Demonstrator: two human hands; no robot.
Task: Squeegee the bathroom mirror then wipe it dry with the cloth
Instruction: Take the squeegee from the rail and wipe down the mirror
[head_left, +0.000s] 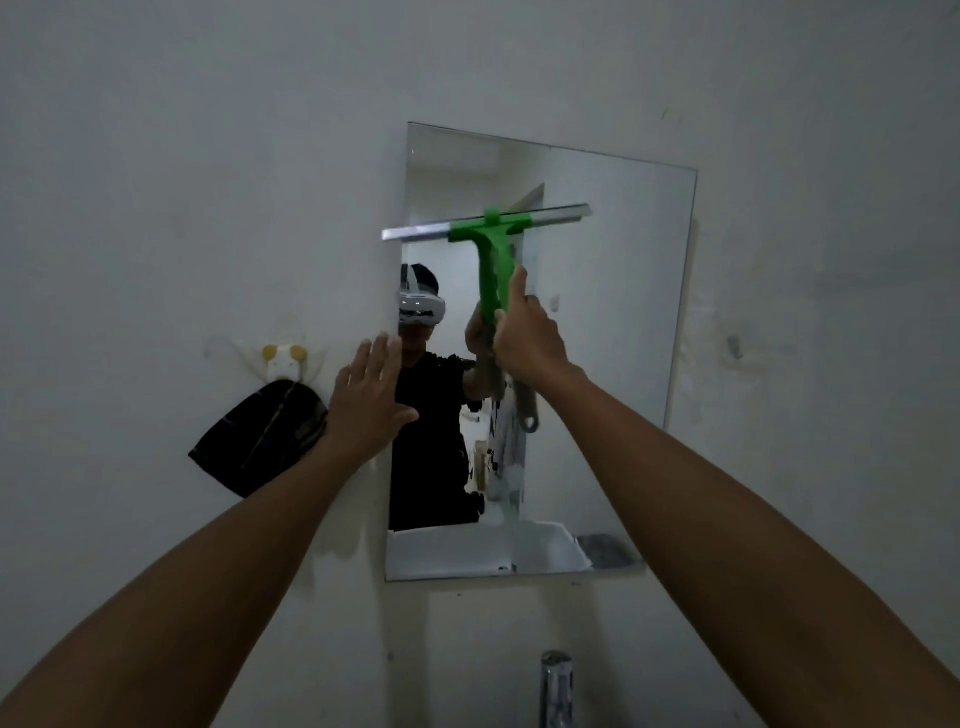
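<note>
A frameless rectangular mirror (613, 322) hangs on the white wall. My right hand (527, 338) grips the green handle of a squeegee (496, 254). Its metal blade lies roughly level across the upper part of the glass, and its left end juts past the mirror's left edge. My left hand (366, 400) rests flat with fingers spread on the wall at the mirror's left edge. A dark cloth (260, 436) hangs from a wall hook to the left of the mirror, just beside my left wrist.
A small white and yellow hook (283, 364) holds the cloth. A chrome tap (557, 686) rises at the bottom middle, below the mirror. The mirror reflects a person in a black shirt and a white basin.
</note>
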